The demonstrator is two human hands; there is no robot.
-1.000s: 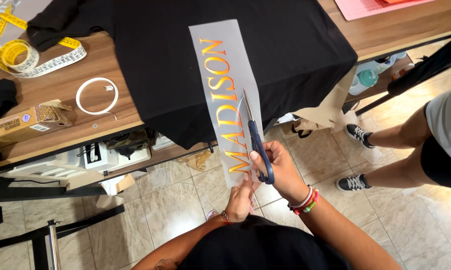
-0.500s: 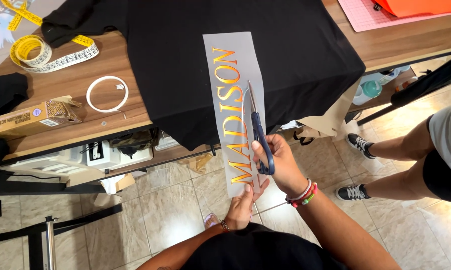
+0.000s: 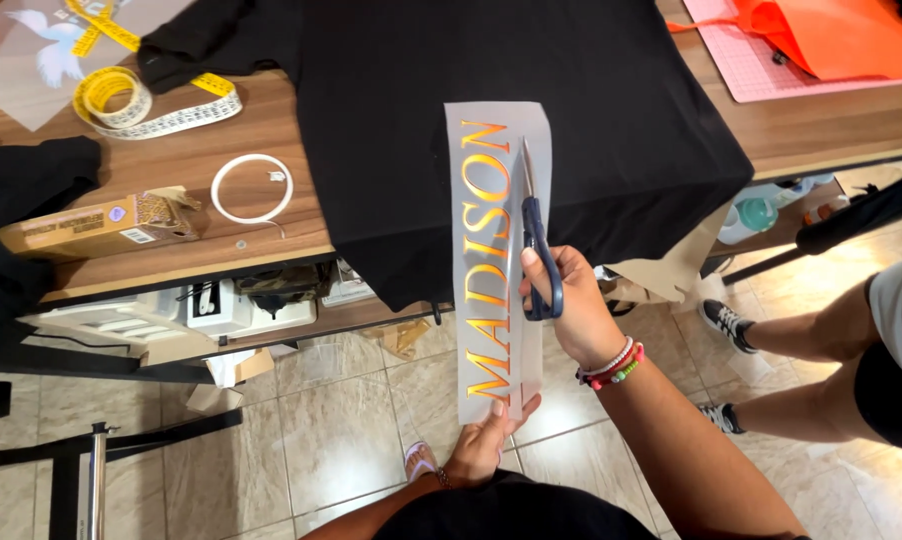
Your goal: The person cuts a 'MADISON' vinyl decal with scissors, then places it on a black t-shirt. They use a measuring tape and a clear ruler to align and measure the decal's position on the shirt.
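Observation:
My left hand point(image 3: 488, 443) pinches the near end of a long grey transfer sheet point(image 3: 471, 250) printed with orange letters. The sheet stretches away from me over the edge of a black T-shirt point(image 3: 611, 120) spread on the wooden table point(image 3: 271, 125). My right hand point(image 3: 571, 300), wearing beaded bracelets, grips blue-handled scissors point(image 3: 534, 240). Their blades lie along the sheet's right side, beside the letters, pointing away from me.
On the table's left lie a yellow tape measure point(image 3: 121, 95), a white ring point(image 3: 252, 188), a small cardboard box point(image 3: 101, 225) and a clear printed film point(image 3: 41, 55). A pink mat with orange fabric point(image 3: 831, 40) sits far right. Another person's legs point(image 3: 821, 340) stand at right.
The scissors have travelled further along the sheet's right side, away from me. My left hand keeps hold of the near end. My view has shifted slightly.

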